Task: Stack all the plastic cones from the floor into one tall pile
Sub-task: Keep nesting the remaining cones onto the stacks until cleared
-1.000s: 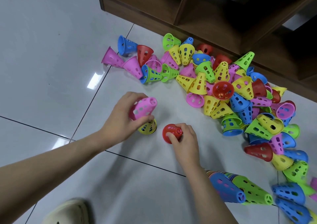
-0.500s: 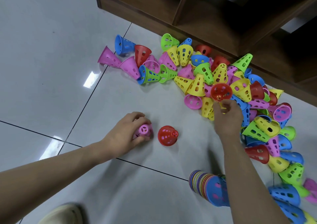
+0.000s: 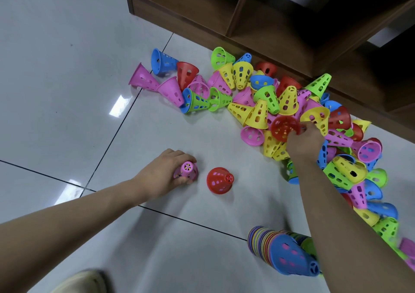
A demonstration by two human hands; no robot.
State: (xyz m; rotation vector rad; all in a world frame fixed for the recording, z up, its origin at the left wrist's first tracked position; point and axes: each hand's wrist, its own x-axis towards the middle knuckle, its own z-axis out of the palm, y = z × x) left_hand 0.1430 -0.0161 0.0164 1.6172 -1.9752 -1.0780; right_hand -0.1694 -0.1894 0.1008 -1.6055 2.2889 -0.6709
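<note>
Two hands work apart. Our left hand point(image 3: 165, 174) curls its grip around the pink cone point(image 3: 187, 171), which stands upright on the floor point(image 3: 67, 68) and probably serves as base of a pile, so we keep it steady. Beside it stands a red cone point(image 3: 220, 180), free. Our right hand point(image 3: 303, 141) reaches into the heap point(image 3: 292, 113) and pinches a second red cone point(image 3: 284, 127) at its rim, we think to lift it out. A long stack point(image 3: 285, 251) lies near us.

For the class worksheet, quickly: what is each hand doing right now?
Left hand: grips the pink cone standing on the floor.
Right hand: pinches the red cone at the heap of loose cones.
</note>
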